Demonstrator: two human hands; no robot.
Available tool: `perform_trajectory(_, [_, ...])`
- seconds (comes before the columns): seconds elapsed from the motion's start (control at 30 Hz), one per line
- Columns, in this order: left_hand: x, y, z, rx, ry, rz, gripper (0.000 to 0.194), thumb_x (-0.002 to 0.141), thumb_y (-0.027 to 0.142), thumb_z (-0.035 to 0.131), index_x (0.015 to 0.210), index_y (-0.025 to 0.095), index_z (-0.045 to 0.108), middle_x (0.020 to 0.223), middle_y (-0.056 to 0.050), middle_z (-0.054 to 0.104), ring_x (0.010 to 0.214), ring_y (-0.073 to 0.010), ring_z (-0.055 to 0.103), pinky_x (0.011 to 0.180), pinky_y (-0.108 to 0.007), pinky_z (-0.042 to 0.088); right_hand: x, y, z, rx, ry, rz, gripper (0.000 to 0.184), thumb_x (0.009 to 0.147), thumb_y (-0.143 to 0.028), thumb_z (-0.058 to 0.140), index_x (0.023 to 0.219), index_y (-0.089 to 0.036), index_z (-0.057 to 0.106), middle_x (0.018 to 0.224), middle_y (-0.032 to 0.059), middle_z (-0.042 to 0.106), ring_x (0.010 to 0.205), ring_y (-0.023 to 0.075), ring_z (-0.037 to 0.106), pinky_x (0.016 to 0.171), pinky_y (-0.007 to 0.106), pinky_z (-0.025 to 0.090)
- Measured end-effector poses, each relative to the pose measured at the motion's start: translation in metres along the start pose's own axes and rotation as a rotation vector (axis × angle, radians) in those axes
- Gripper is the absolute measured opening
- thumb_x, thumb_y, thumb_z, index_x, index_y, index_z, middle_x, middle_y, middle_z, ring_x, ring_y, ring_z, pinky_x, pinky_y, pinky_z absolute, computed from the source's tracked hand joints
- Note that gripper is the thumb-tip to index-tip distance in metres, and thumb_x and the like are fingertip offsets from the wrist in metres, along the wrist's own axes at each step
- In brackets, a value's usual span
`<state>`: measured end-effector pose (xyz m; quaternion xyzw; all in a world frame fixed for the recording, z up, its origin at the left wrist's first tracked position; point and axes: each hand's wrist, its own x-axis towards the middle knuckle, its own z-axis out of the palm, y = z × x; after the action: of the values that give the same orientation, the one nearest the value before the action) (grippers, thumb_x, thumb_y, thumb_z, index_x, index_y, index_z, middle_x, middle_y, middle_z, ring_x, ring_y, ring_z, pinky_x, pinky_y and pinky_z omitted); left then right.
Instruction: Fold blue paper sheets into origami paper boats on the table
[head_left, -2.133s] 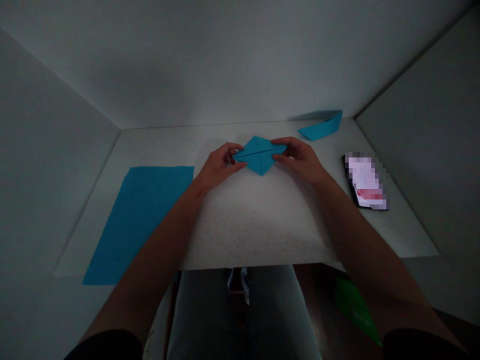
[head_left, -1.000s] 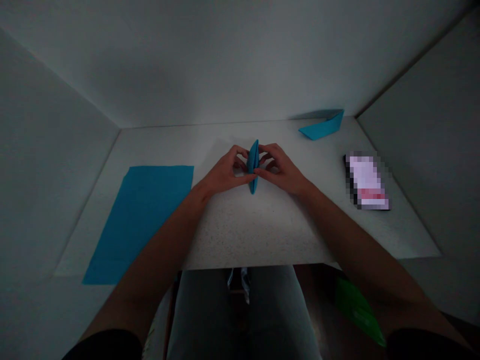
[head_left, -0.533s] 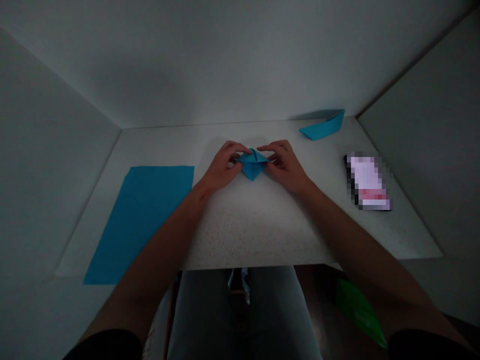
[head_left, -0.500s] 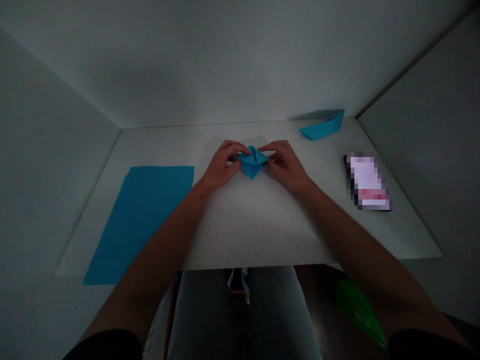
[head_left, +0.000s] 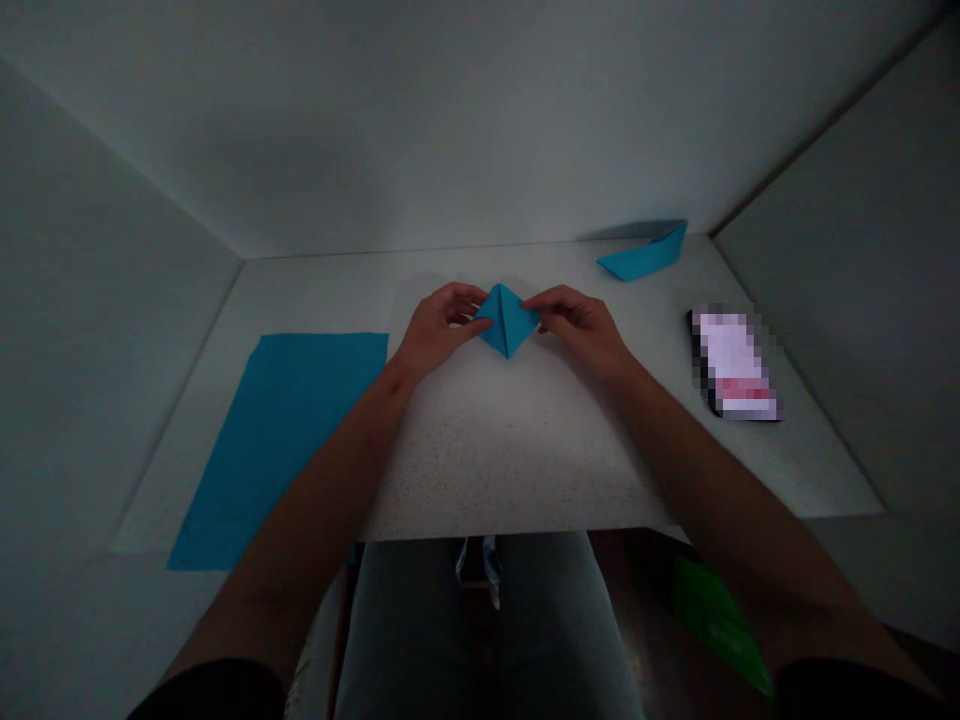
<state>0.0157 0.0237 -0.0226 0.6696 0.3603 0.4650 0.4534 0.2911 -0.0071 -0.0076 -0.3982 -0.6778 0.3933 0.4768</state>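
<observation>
Folded paper [head_left: 514, 322] | blue diamond, central crease | left grip [head_left: 435, 328], right grip [head_left: 589, 325] pinching its sides

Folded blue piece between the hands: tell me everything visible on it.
The folded piece is plain blue, looks like paper, and forms a diamond, one point away from the person, one toward them. A line joins those points; crease or slit, I can't tell. The left hand pinches it near its left corner, the right hand near its right, partly covering both. It's over the white table; whether it touches is unclear.
</observation>
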Motion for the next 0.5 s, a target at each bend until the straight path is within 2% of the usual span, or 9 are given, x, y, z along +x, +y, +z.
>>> perform_trajectory(0.1, [0.0000, 0.0013, 0.0025, -0.044, 0.022, -0.043, 0.060, 0.078, 0.054, 0.101, 0.122, 0.021, 0.078, 0.102, -0.006, 0.084, 0.090, -0.0179, 0.080, 0.083, -0.030, 0.066, -0.0014, -0.0007, 0.0014, -0.070, 0.008, 0.045, 0.040, 0.093, -0.058, 0.087, 0.113, -0.024, 0.081, 0.098, 0.0040, 0.076, 0.082, 0.0174, 0.066, 0.073, 0.032, 0.058])
perform_trajectory(0.23, [-0.0014, 0.0064, 0.0059, 0.007, 0.058, -0.063, 0.052, 0.083, 0.070, 0.093, 0.095, 0.020, 0.081, 0.094, -0.007, 0.084, 0.085, -0.0190, 0.078, 0.082, -0.033, 0.065, -0.0007, -0.0034, -0.0010, -0.219, -0.009, 0.040, 0.040, 0.097, -0.063, 0.084, 0.093, -0.023, 0.079, 0.086, 0.0037, 0.074, 0.074, 0.0175, 0.061, 0.069, 0.034, 0.052])
perform_trajectory(0.37, [-0.0010, 0.0090, 0.0077, 0.048, 0.088, -0.040, 0.058, 0.082, 0.078, 0.090, 0.090, 0.022, 0.079, 0.089, -0.005, 0.083, 0.083, -0.0189, 0.077, 0.081, -0.033, 0.065, 0.0013, -0.0055, -0.0023, -0.196, 0.060, -0.010, 0.044, 0.095, -0.066, 0.086, 0.087, -0.025, 0.075, 0.091, 0.0038, 0.073, 0.081, 0.0195, 0.065, 0.074, 0.035, 0.054])
perform_trajectory(0.5, [0.0021, 0.0038, 0.0052, 0.017, 0.162, 0.004, 0.058, 0.085, 0.078, 0.088, 0.091, 0.022, 0.074, 0.089, -0.004, 0.080, 0.083, -0.0180, 0.077, 0.081, -0.032, 0.065, 0.0028, -0.0012, -0.0032, -0.130, 0.117, 0.021, 0.052, 0.093, -0.074, 0.085, 0.087, -0.025, 0.071, 0.084, 0.0015, 0.070, 0.076, 0.0175, 0.062, 0.071, 0.034, 0.053])
